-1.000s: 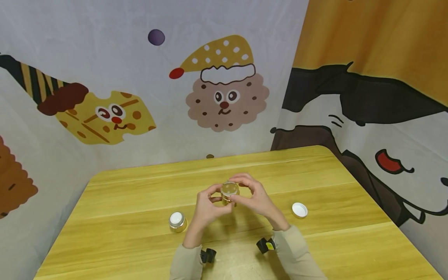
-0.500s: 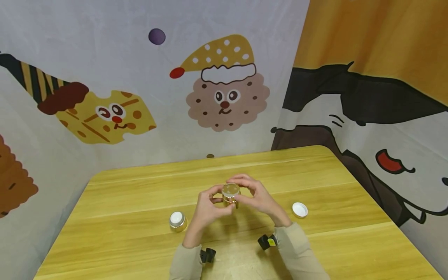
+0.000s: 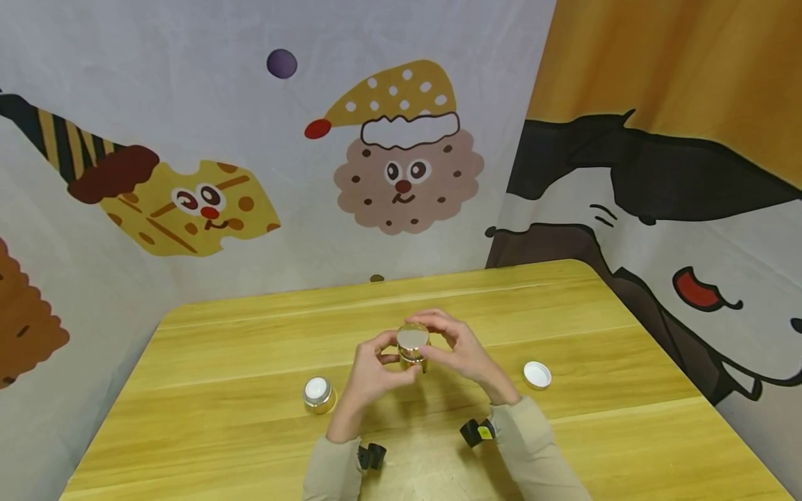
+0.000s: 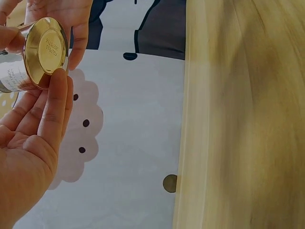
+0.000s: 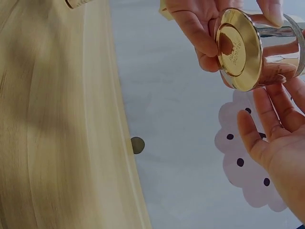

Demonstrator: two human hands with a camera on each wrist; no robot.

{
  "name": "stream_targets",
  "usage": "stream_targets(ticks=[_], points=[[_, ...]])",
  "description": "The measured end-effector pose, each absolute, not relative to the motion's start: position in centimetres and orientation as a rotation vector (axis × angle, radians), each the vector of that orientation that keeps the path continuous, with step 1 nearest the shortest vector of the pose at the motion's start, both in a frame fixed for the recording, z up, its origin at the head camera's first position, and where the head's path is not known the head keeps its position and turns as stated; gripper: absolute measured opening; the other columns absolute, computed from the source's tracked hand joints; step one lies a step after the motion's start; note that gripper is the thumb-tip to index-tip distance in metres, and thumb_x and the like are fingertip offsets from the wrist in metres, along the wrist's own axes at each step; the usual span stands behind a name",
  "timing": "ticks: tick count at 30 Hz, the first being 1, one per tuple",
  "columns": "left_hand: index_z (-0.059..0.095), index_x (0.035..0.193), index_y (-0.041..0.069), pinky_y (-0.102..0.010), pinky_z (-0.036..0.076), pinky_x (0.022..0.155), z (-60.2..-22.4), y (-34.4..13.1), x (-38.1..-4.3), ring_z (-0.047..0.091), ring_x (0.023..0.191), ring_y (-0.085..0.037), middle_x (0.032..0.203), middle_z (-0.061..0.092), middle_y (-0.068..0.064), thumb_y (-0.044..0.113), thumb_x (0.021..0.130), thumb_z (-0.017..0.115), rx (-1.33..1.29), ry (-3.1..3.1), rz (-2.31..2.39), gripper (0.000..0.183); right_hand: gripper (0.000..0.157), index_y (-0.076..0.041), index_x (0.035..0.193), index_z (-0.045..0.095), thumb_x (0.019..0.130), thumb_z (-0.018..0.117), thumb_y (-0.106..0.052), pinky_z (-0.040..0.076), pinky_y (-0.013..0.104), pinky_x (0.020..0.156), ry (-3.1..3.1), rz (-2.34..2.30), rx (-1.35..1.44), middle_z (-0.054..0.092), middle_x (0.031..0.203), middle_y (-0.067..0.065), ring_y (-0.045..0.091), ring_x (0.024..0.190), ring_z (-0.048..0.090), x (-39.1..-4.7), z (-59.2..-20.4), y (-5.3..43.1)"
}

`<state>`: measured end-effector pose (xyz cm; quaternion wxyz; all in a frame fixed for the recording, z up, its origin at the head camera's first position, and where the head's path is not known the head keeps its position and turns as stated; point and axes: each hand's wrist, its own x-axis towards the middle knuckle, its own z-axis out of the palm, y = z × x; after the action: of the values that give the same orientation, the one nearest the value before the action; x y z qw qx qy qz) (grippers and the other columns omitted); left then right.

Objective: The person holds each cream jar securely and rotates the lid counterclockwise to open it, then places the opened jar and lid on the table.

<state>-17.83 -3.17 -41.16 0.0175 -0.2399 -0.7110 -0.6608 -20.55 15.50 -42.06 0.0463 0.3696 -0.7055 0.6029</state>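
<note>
A small shiny gold cosmetic jar is held above the table between both hands. My left hand grips its lower part, with fingertips at the gold base in the left wrist view. My right hand holds the gold lid on top, fingers at the far side and thumb at the near side. Stamped characters show on the base in both wrist views. The jar's inside is hidden under the lid.
A second gold jar with a white top surface stands left of the left forearm. A round white-lined cap lies inside up at the right. The wooden table meets a cartoon-printed cloth at the back.
Both hands keep their hold on the jar, which has shifted very slightly right. Its lid top now reflects pale, where it looked gold and speckled before. The other jar and the white-lined cap stay put.
</note>
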Motion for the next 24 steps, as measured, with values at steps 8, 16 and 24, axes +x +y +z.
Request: stream_targets(ticks=[8,16,24], points=[[0.061,0.106,-0.012,-0.032,0.055,0.077,-41.1,-3.3,-17.8,0.058,0.091,-0.018,0.098,0.064,-0.019,-0.009,0.067,0.069,-0.721,-2.227,-2.029,0.04,0.038,0.009,0.121,0.054,0.083,0.062,0.008,0.044,0.033,0.092,-2.136,1.872,1.051,0.054,0.118,0.022,0.015,0.109,0.051,-20.4,-42.0,15.8],[0.062,0.105,-0.01,-0.032,0.055,0.077,-40.9,-3.8,-17.7,0.058,0.092,-0.018,0.1,0.064,-0.018,-0.009,0.067,0.07,-0.662,-2.254,-2.018,0.039,0.038,0.01,0.121,0.053,0.083,0.06,0.009,0.045,0.03,0.088,-2.102,1.856,1.034,0.055,0.117,0.021,0.014,0.106,0.053,-20.5,-42.0,16.4],[0.061,0.105,-0.01,-0.033,0.055,0.078,-40.9,-4.5,-17.6,0.057,0.095,-0.032,0.102,0.063,-0.019,-0.009,0.067,0.071,-0.649,-2.277,-1.964,0.039,0.039,0.01,0.122,0.052,0.083,0.06,0.01,0.046,0.029,0.088,-2.104,1.845,0.997,0.056,0.117,0.024,0.013,0.105,0.055,-20.4,-42.5,17.6]])
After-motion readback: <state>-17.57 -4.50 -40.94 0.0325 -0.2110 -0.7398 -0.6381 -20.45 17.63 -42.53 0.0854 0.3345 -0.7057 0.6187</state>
